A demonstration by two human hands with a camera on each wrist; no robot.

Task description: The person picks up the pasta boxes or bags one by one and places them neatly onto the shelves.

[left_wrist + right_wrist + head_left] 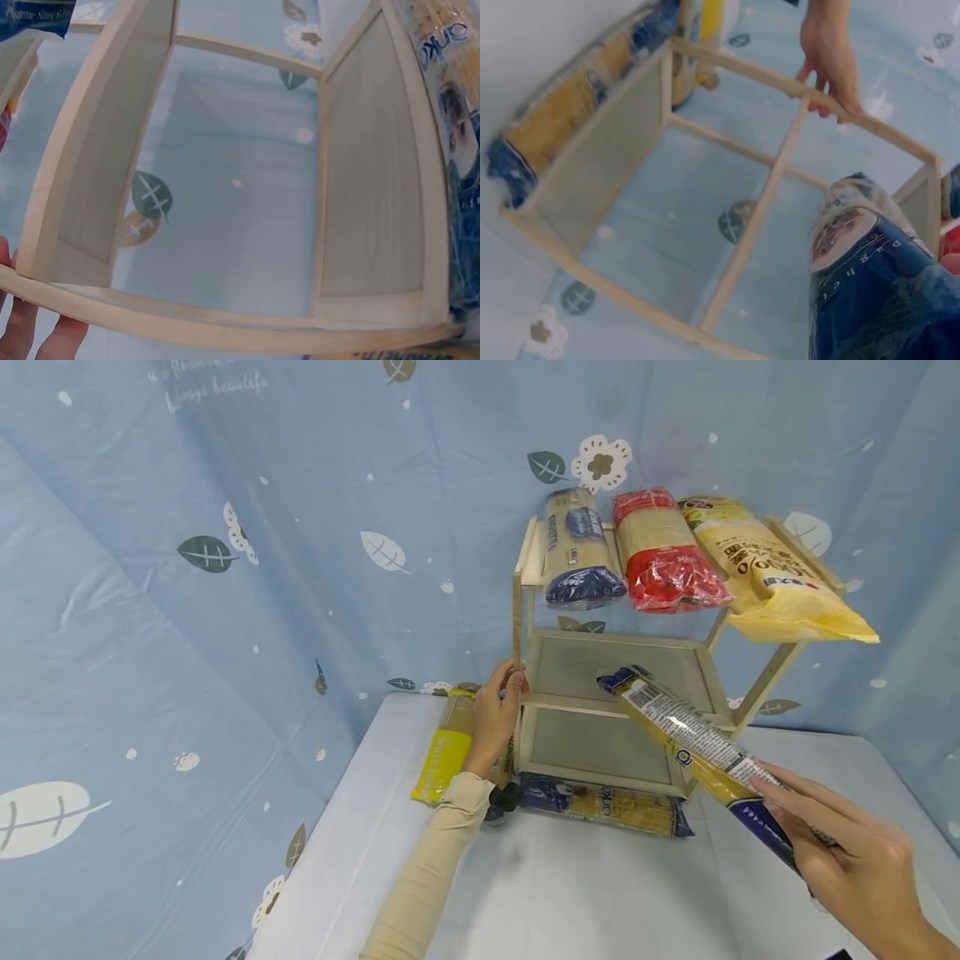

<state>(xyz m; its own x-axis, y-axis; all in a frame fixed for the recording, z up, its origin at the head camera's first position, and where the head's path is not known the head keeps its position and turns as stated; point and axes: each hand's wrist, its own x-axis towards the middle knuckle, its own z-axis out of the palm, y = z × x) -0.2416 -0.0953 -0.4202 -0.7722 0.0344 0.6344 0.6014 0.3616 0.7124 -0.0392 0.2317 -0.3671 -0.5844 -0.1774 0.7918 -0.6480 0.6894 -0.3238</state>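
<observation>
Your right hand (847, 852) grips the packet (690, 739), its length slanting forward-left toward the middle shelf (592, 664). Your left hand (495, 718) grips the rack (517, 618).

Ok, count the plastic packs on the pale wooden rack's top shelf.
3: blue-ended clear plastic pack at left, red-ended clear plastic pack in the middle, yellow plastic pack at right.

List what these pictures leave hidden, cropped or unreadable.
Head: fine print on the long blue-and-gold plastic pasta packet, too small.
Head: part of the flat yellow plastic packet, behind the left hand.
Right wrist: the pasta packet's nearer end, cropped by the bottom edge.
</observation>
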